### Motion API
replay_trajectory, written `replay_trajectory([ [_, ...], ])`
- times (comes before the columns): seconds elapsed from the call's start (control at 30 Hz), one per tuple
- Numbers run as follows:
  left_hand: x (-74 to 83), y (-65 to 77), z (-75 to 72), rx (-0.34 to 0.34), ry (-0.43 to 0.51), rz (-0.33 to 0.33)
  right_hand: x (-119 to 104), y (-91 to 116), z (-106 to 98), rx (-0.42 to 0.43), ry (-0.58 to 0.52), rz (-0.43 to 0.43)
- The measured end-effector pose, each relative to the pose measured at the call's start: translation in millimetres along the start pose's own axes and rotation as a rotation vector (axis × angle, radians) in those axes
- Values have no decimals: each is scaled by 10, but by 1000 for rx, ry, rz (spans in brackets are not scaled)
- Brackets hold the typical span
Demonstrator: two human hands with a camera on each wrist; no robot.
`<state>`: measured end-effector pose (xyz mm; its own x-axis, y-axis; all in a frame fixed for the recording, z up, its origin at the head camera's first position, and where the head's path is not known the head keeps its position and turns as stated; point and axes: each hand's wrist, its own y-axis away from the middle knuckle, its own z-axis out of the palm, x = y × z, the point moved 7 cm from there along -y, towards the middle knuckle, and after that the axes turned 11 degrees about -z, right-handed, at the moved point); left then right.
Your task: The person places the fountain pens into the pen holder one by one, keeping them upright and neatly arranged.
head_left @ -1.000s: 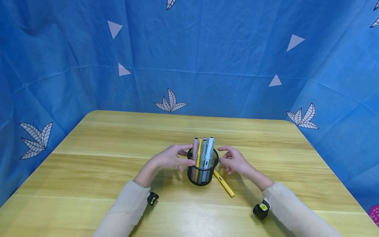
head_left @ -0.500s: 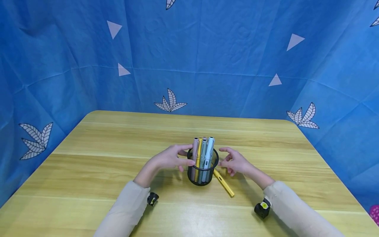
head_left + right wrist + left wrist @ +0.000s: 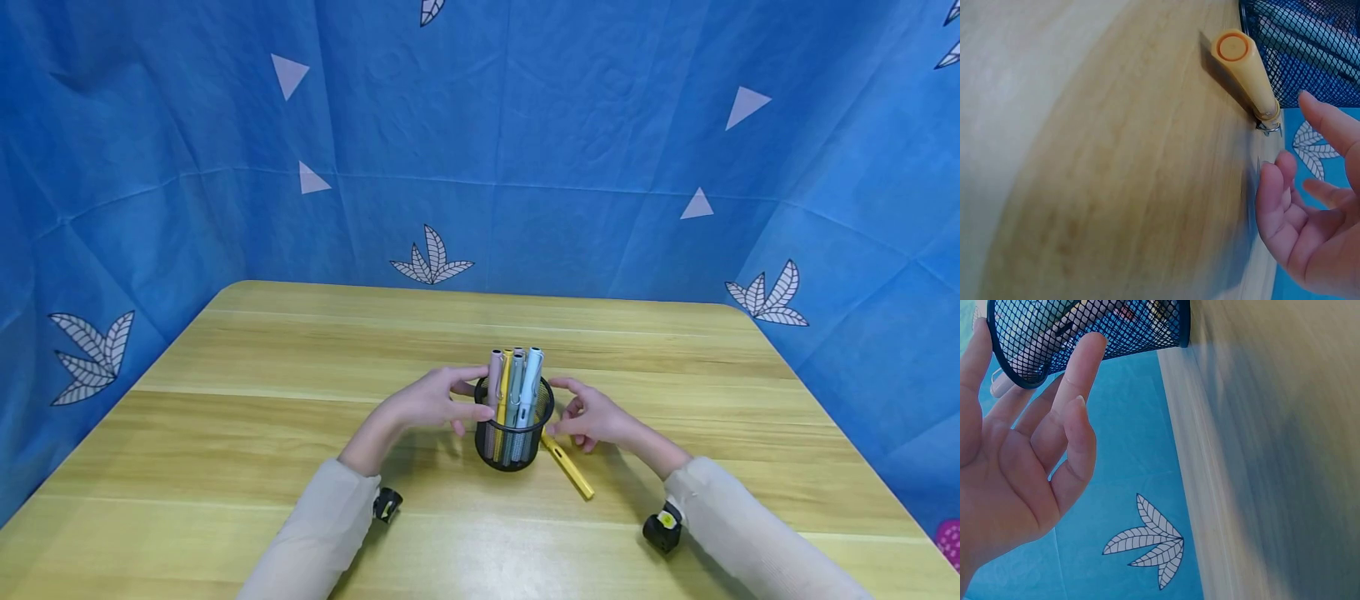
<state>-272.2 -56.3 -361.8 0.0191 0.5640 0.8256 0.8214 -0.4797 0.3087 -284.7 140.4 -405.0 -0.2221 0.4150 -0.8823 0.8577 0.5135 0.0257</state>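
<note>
A black mesh pen holder (image 3: 507, 454) stands upright on the table, holding several pens (image 3: 517, 387) in lilac, yellow, grey-green and pale blue. My left hand (image 3: 435, 397) grips its left side, thumb at the front of the rim and forefinger at the back. In the left wrist view, a fingertip (image 3: 1093, 345) lies against the mesh. A loose yellow pen (image 3: 567, 469) lies to the right of the holder, slanting towards me, with its far end beside the base. My right hand (image 3: 597, 417) hovers over that far end, fingers loosely bent and holding nothing, its forefinger and thumb close to the holder's right side.
The wood-grain table (image 3: 262, 433) reaches back to a blue cloth (image 3: 487, 125) hanging behind and at the sides. A black wrist camera (image 3: 387, 504) is strapped at the left cuff, another camera (image 3: 662, 530) at the right.
My right hand has shifted slightly left and down, its thumb now nearer the loose yellow pen's far end. My left hand, the pen holder and the loose pen have stayed in place.
</note>
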Motion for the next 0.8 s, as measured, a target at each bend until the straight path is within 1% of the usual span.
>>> replay_trajectory([
  [0.1,1,-1,1,1,2,-3,9,2,22,-28,11,9],
  [0.33,-3,0,-2,0,7,-4,12,12,70,-81,-15,27],
  [0.6,-7,4,-2,5,5,-8,-18,23,108,-94,16,25],
  [0.8,-9,3,0,5,9,-12,6,10,121,-76,28,53],
])
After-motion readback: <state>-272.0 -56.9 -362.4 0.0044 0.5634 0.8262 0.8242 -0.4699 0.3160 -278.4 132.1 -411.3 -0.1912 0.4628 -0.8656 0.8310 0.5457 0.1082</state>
